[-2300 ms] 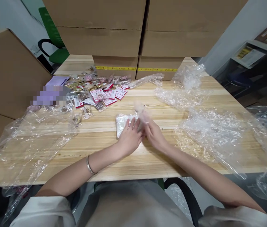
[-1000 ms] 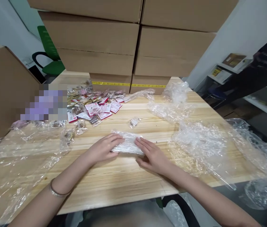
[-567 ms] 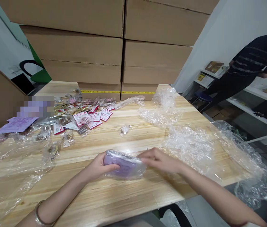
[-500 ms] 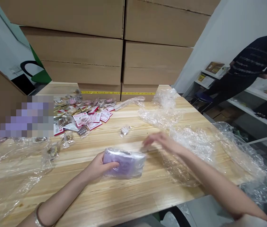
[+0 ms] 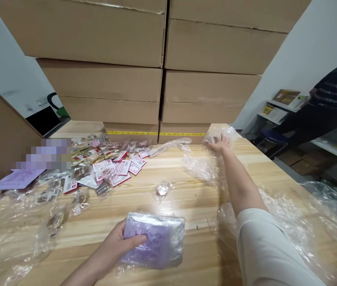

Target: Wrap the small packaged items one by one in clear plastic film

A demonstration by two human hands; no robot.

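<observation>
A purple and silvery packet (image 5: 158,240) in clear wrapping was in front of the person, over the near part of the wooden table (image 5: 186,206); whether its lower edge touched the wood could not be told. The left hand (image 5: 122,243) gripped its left side, thumb pressed on the face, the other fingers mostly hidden behind. Beyond it lay a small clear bag (image 5: 162,190), and to the left a heap of bagged trinkets and red-edged cards (image 5: 116,169) beside purple sheets (image 5: 19,178). The right hand (image 5: 217,143) reached to the far right, fingers spread wide at a crumpled clear film (image 5: 229,133); a firm hold could not be made out. More film (image 5: 287,214) covered the table's right side. Stacked cardboard boxes (image 5: 105,81) rose at the back, and at the right a person in dark clothing (image 5: 335,89) stood near a blue stool (image 5: 272,136).
</observation>
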